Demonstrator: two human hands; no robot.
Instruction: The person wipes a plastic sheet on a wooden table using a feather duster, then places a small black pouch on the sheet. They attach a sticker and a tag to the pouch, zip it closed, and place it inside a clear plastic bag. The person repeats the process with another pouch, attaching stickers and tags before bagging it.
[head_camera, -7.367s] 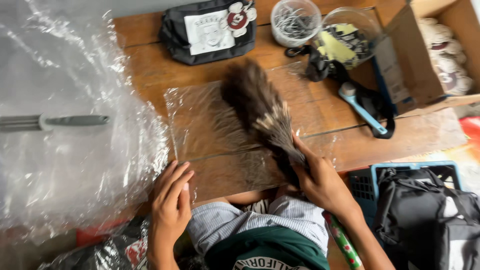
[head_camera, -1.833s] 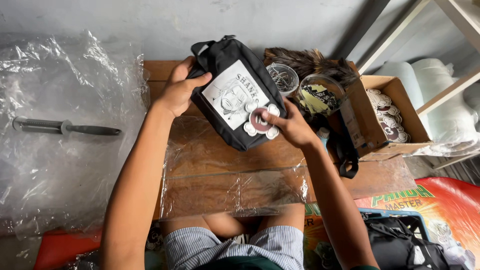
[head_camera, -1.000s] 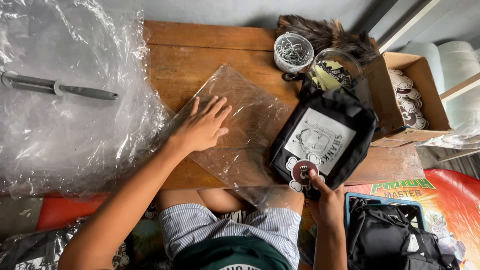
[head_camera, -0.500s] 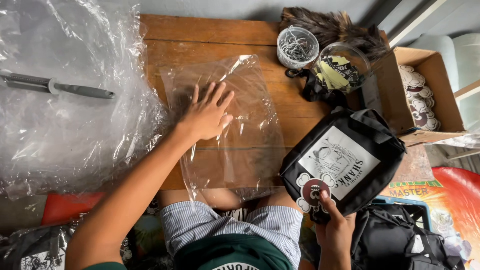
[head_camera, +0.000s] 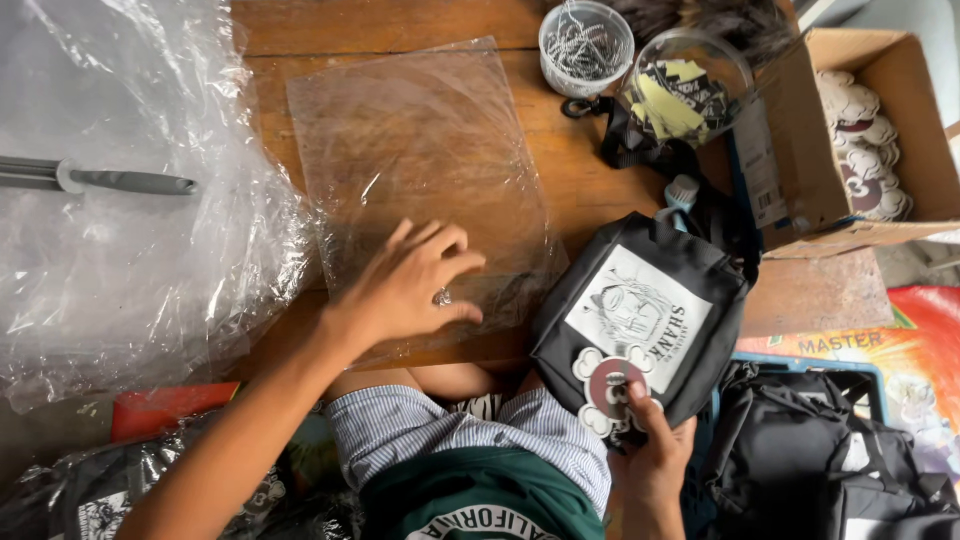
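Presently logged, wooden table (head_camera: 650, 190) seen from above.

- Left hand (head_camera: 415, 285): fingers spread, palm down, pressing the near edge of a flat clear plastic sleeve (head_camera: 420, 170). Grips nothing.
- Right hand (head_camera: 650, 450): closed around the lower edge of a small black bag (head_camera: 640, 310) with white printed panel, thumb by the round flower-shaped badge (head_camera: 612, 392). Bag held half off the table edge, just right of the sleeve, not touching it as far as can be told.
- Progress, as a judgement: sleeve laid flat and held down, bag brought alongside; bag not yet in the sleeve, mouth of the sleeve not visibly opened. Insertion and closing appear to remain.
- Against half a second back: left hand drawn nearer, from mid-sleeve to its near edge; bag and grip much as then.
- Also present: crumpled clear wrap (head_camera: 130, 200) at left with a grey-handled tool (head_camera: 100, 180) on it; tub of metal clips (head_camera: 585, 45); clear tub of stickers (head_camera: 690, 85); cardboard box (head_camera: 800, 150) of badges; more black bags (head_camera: 830, 460) in a crate at lower right.
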